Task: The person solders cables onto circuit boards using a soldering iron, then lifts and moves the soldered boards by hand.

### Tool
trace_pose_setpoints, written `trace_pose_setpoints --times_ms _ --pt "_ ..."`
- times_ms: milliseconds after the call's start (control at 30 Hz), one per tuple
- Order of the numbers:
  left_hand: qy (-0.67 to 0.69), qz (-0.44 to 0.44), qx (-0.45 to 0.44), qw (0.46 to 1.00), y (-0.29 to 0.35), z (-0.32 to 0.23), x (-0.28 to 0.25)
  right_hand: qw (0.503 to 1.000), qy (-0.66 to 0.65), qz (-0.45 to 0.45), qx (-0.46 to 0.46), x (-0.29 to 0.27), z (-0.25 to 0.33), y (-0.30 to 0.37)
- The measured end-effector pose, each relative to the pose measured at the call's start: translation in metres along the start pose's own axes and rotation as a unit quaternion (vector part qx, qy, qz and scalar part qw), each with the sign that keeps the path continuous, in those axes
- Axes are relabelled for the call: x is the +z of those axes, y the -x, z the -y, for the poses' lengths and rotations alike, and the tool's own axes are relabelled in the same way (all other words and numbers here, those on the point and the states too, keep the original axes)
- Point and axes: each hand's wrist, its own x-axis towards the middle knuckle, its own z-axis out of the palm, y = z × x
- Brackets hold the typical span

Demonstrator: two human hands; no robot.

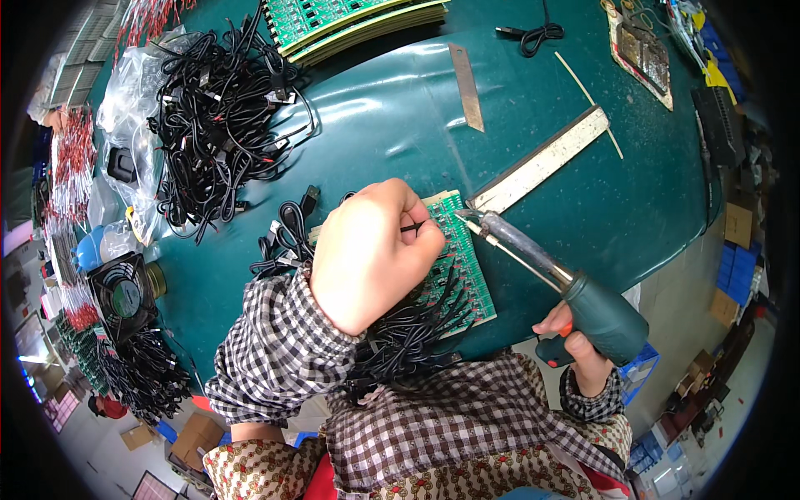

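Note:
My left hand (pixel 375 250) is closed over a green circuit board panel (pixel 477 279), pinching the end of a black cable (pixel 412 226) between thumb and finger. In my right hand (pixel 583 346) is a dark green soldering gun (pixel 607 321), gripped by its handle. Its tip points left, at the board's upper right edge near my left fingertips; whether it touches cannot be made out. Several black cables (pixel 408 329) run from the board's lower part toward me. The left part of the board lies hidden under my left hand.
A large heap of black USB cables (pixel 217 125) lies at the far left, near a small fan (pixel 125 296). Stacked circuit panels (pixel 350 33) stand at the back. A whitish metal bar (pixel 542 162), a flat blade (pixel 467 87) and a stained pad (pixel 642 58) rest on the green mat.

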Motion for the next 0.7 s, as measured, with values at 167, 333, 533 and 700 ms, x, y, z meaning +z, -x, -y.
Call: trace_pose_setpoints --times_ms 167,333,533,700 --pt "0.045 0.049 -0.056 0.996 0.0 -0.002 -0.005 0.998 -0.054 -0.017 0.003 -0.001 0.005 -0.003" --pt "-0.033 0.01 -0.001 0.999 0.001 -0.001 0.0 0.999 -0.031 -0.003 0.008 0.0 0.004 -0.002" --pt "-0.073 -0.016 0.025 0.997 0.003 0.0 0.004 1.0 -0.001 0.001 0.025 0.003 0.002 0.002" --pt "-0.051 -0.007 0.019 0.998 0.003 0.0 0.002 1.0 -0.002 -0.006 0.03 0.004 0.003 0.001"
